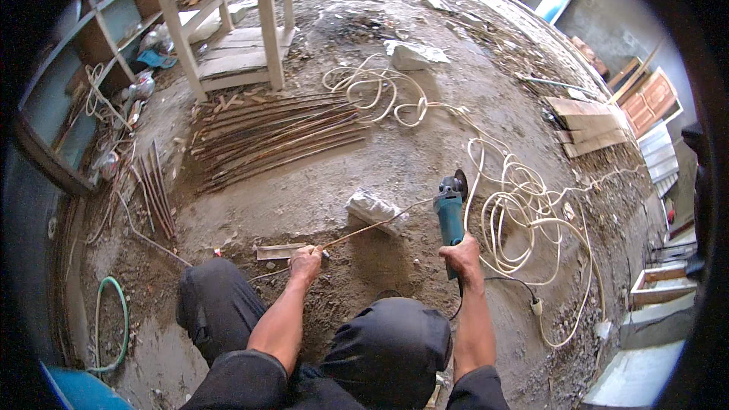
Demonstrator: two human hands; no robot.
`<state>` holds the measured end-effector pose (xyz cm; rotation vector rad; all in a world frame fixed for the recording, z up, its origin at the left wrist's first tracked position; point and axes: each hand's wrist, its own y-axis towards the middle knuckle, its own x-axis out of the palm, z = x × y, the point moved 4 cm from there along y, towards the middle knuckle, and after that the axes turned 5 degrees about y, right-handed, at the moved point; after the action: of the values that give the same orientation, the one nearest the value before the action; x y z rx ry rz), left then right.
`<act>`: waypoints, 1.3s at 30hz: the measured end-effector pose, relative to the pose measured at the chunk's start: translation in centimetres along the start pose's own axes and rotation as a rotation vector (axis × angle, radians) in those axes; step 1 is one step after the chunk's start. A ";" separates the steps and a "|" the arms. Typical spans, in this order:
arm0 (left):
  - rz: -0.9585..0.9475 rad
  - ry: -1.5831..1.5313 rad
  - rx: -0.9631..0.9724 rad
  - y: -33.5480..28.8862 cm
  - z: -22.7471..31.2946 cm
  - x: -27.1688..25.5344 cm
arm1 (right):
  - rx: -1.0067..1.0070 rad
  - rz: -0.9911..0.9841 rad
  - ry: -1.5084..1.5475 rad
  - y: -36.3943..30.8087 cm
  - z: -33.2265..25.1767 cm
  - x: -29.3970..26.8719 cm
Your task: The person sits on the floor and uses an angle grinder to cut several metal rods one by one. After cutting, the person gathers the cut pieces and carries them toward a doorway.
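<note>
My left hand is closed around a thin rusty metal rod, which slants up to the right across a pale concrete block. In my right hand is a teal angle grinder, gripped by its rear body. Its dark disc points away from me, and the rod's far end reaches the grinder's head. Whether the two touch, I cannot tell. A black cord runs from the grinder to a pale plug connector. Beside my left hand lies a short wood piece.
Several long rusty rods lie in a bundle ahead, with shorter rods to the left. Coiled cream cable spreads at the right. A wooden stand rises at the back left, near shelving. Planks lie far right.
</note>
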<state>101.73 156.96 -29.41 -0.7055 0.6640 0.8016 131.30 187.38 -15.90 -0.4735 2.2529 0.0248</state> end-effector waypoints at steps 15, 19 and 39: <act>0.172 -0.180 0.254 -2.1 0.8 -3.2 | 0.075 -0.039 -0.262 6.5 -1.8 -1.8; 0.150 -0.337 0.258 -1.1 3.3 -3.9 | 0.134 -0.103 -0.195 3.9 -1.3 1.9; 0.095 0.330 0.030 1.1 7.7 -3.0 | 0.272 0.288 0.009 -0.6 11.2 -12.1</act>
<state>101.16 162.21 -22.95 -0.7908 1.0115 0.7673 146.83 192.69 -14.47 -0.0031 2.2717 -0.1342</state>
